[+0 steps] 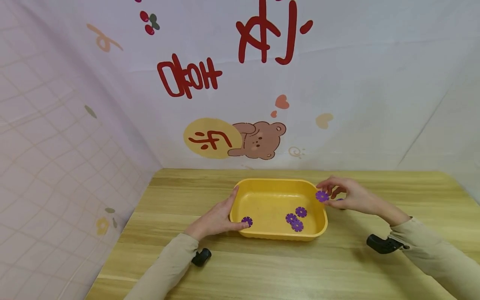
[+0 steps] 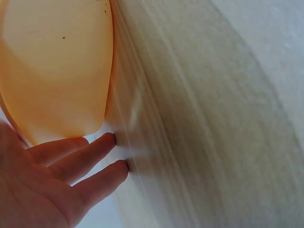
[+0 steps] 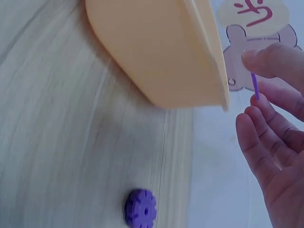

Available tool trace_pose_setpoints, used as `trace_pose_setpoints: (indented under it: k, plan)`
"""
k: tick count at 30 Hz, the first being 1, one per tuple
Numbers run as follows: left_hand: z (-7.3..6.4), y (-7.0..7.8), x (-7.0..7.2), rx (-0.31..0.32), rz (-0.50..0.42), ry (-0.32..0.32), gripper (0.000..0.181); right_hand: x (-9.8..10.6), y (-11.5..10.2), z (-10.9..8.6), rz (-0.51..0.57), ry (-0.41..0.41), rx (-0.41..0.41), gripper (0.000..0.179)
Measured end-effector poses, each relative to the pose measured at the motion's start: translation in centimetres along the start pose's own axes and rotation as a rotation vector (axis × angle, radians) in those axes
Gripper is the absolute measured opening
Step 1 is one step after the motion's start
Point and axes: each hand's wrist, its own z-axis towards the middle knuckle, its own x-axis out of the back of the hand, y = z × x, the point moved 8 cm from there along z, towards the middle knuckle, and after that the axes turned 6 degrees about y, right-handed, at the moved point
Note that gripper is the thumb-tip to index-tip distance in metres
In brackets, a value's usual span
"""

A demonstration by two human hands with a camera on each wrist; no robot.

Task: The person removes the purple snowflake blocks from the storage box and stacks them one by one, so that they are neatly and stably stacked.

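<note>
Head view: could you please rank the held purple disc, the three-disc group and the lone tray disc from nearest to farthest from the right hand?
1. Held purple disc: pinched by the right hand.
2. Three-disc group: right part of the yellow tray.
3. Lone tray disc: left end, by the left hand.

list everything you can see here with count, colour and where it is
tray: 1, yellow, on the table
notched discs: 4, purple, inside the tray
held disc: 1, purple, at the tray's right end
thick notched piece: 1, purple, on the table right of the tray; possibly a stack
table: 1, wood-toned, under the tray
printed covering: count unclear, whitish, behind and left of the table
black devices: 2, at the wrists
sleeves: 2, beige, on the forearms
left hand: 1, at the tray's left end
right hand: 1, pinching the held disc
</note>
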Motion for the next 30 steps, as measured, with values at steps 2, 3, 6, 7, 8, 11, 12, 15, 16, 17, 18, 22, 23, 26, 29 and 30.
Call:
trace_pose_setpoints:
  k: [2,3,6,7,8,11,12,15,16,17,18,22,23,26,29,30]
  plan:
    - [0.0,0.0,0.0,-0.004,0.005,-0.002,0.117,0.4,0.2,-0.3,-0.017,0.006,0.003,0.039]
    - [0.0,0.0,0.0,-0.006,0.007,-0.003,0.117,0.6,0.3,-0.4,-0.023,0.008,0.001,0.039]
    - [0.0,0.0,-0.1,-0.009,0.008,-0.002,0.117,1.0,0.8,-0.9,-0.041,0.017,-0.002,0.037]
    - [0.0,0.0,-0.1,-0.009,0.007,-0.002,0.117,1.1,0.9,-1.1,-0.047,0.02,-0.003,0.036]
    - [0.1,0.0,-0.1,-0.012,0.005,0.0,0.117,1.2,1.2,-1.4,-0.045,0.024,-0.008,0.036]
    - [0.1,0.1,0.0,-0.012,0.002,0.0,0.117,1.6,1.7,-2.0,-0.047,0.04,-0.013,0.037]
    - [0.1,0.1,-0.1,-0.011,0.0,-0.001,0.117,1.7,1.9,-2.2,-0.047,0.046,-0.015,0.037]
    - [0.0,0.1,-0.1,-0.003,0.001,-0.007,0.118,2.0,2.4,-2.9,-0.044,0.065,-0.029,0.038]
    - [0.0,0.1,-0.1,-0.002,0.0,-0.008,0.118,2.0,2.6,-3.2,-0.045,0.069,-0.035,0.038]
    - [-0.1,0.1,-0.1,0.001,-0.001,-0.01,0.118,2.1,2.8,-3.4,-0.048,0.074,-0.039,0.038]
    - [-0.1,0.1,-0.1,0.003,-0.004,-0.012,0.118,2.1,3.0,-3.7,-0.053,0.079,-0.042,0.038]
    - [0.0,0.0,-0.1,0.003,-0.009,-0.01,0.117,2.1,3.9,-4.7,-0.076,0.101,-0.033,0.039]
    - [0.0,0.0,-0.1,0.004,-0.008,-0.01,0.117,2.1,4.2,-4.9,-0.081,0.108,-0.027,0.039]
    - [0.0,0.1,-0.1,-0.002,-0.01,-0.006,0.117,2.1,4.9,-5.5,-0.099,0.127,-0.02,0.041]
    - [0.0,0.1,-0.1,0.0,-0.009,-0.007,0.117,2.0,5.7,-5.9,-0.104,0.139,-0.039,0.041]
    - [0.0,0.1,-0.1,-0.001,-0.011,-0.007,0.117,2.0,5.9,-6.0,-0.104,0.14,-0.049,0.041]
